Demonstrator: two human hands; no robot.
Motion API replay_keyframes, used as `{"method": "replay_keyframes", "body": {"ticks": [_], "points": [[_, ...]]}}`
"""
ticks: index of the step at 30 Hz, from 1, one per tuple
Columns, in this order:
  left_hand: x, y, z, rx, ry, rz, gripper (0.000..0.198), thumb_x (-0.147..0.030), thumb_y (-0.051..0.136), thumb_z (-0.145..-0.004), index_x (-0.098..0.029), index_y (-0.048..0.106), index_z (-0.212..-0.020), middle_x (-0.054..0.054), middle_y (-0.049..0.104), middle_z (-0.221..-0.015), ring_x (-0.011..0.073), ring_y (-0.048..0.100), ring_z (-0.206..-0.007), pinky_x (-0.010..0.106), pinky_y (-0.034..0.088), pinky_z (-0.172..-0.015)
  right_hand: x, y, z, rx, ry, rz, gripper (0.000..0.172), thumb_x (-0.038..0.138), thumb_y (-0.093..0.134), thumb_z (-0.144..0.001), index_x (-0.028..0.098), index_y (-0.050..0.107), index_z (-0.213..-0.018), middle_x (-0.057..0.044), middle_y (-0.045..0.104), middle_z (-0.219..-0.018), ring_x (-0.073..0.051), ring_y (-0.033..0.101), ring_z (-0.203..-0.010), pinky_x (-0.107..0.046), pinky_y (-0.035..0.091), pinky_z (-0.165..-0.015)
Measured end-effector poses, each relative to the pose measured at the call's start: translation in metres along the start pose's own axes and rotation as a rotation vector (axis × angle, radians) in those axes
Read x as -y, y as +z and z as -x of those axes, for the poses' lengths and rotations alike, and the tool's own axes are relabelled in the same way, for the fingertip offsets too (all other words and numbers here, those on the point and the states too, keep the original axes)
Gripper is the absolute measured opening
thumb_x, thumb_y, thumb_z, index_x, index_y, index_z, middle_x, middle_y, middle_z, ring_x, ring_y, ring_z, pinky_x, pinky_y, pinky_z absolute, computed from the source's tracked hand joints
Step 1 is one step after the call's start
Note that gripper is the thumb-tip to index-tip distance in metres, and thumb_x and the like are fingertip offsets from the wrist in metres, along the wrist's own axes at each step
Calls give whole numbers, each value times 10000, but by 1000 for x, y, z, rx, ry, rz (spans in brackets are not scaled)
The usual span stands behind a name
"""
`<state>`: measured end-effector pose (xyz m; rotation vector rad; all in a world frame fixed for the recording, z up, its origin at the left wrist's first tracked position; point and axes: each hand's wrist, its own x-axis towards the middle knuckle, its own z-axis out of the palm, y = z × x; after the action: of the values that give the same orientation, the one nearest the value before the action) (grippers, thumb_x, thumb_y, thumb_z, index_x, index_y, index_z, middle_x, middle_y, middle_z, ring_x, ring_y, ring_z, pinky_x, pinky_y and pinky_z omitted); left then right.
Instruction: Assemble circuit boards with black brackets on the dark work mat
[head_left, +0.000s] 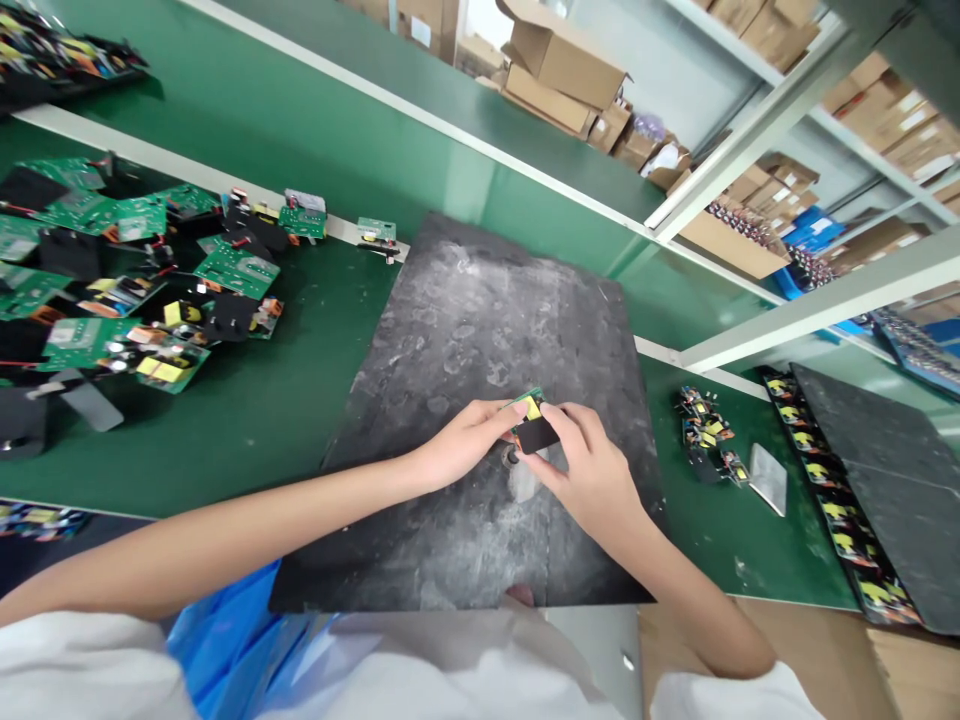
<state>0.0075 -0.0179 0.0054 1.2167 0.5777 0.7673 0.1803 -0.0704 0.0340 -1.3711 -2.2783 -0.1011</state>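
Over the middle of a worn black mat [480, 330], both hands grip one small circuit board [534, 425]. The board carries a yellow part and a flat black piece, and a green edge shows at its top. My left hand [474, 432] pinches its left side, thumb lying near the yellow part. Fingers of my right hand [589, 450] close on the right side and lower corner, by the black piece. The fingers hide parts of the board. Just below it, a small round mark or hole shows on the mat.
Left on the green bench lies a pile of circuit boards [82, 340]; one board [377, 232] sits by the mat's top edge. To the right are several small boards [701, 425], a silver plate [768, 478] and a black tray [847, 520] of boards. A white post [817, 290] slants across.
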Motion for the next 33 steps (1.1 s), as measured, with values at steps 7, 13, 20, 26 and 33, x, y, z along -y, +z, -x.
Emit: {"method": "replay_keyframes", "body": {"ticks": [7, 13, 20, 26, 33], "points": [[-2, 0, 3, 66, 91, -150, 385, -462, 435, -942, -119, 590, -864, 36, 558, -841, 146, 534, -790, 270, 430, -760, -6, -19, -14, 149, 203, -369, 266, 371, 413, -967, 211, 530, -1145, -61, 599, -981, -183, 596, -825, -304, 501, -707], [-4, -2, 4, 62, 85, -289, 398, -463, 358, -965, -136, 524, -811, 19, 519, -797, 135, 488, -748, 258, 405, -712, 5, -12, -20, 213, 230, -218, 429, 474, 376, -953, 171, 438, -1250, -110, 552, -1015, -241, 587, -848, -370, 494, -705], [-9, -7, 5, 87, 71, -343, 419, -448, 283, -985, -147, 481, -770, 2, 494, -752, 127, 448, -721, 259, 373, -704, 4, -24, -37, 368, 218, -93, 496, 437, 659, -829, 149, 523, -1210, -96, 563, -958, -271, 603, -833, -401, 499, -750], [-9, -7, 6, 135, 94, -420, 427, -409, 264, -995, -135, 532, -807, 29, 562, -794, 142, 498, -729, 270, 394, -706, 2, -32, -41, 440, 190, -99, 623, 365, 733, -776, 127, 464, -1285, -96, 556, -1017, -260, 601, -886, -403, 502, -798], [-5, -6, 6, 95, 146, -616, 398, -334, 252, -997, -141, 478, -732, 14, 530, -717, 123, 482, -668, 261, 364, -672, 13, -28, -44, 550, 147, 154, 644, 460, 682, -794, 158, 438, -1309, -96, 533, -1028, -283, 611, -807, -372, 487, -635]]}}
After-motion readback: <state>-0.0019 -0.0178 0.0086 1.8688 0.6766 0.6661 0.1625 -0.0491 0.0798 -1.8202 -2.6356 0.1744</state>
